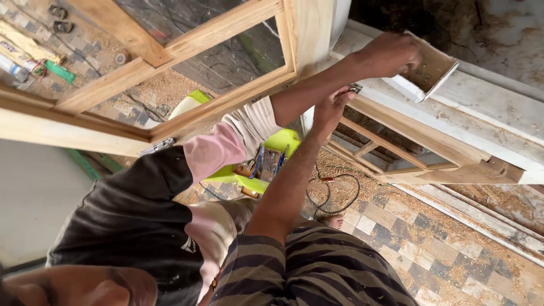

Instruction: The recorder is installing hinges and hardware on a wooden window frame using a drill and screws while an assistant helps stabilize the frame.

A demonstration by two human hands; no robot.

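Timber door frame (170, 56) leaning left of both hands. Left hand (331, 107), fingers together, pinches a small metal fitting (355, 88) against the frame's edge. Right hand (388, 54) just above it, curled inside a small wooden box (436, 71) on the white worktop (487, 107).

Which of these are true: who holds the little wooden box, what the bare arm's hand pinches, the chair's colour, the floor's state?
1. A pink-sleeved hand holds the small wooden box. True.
2. The bare-armed hand pinches a small metal piece. True.
3. The plastic chair is red. False: it is yellow-green.
4. The tiled floor is swept clean. False: sawdust lies scattered over it.
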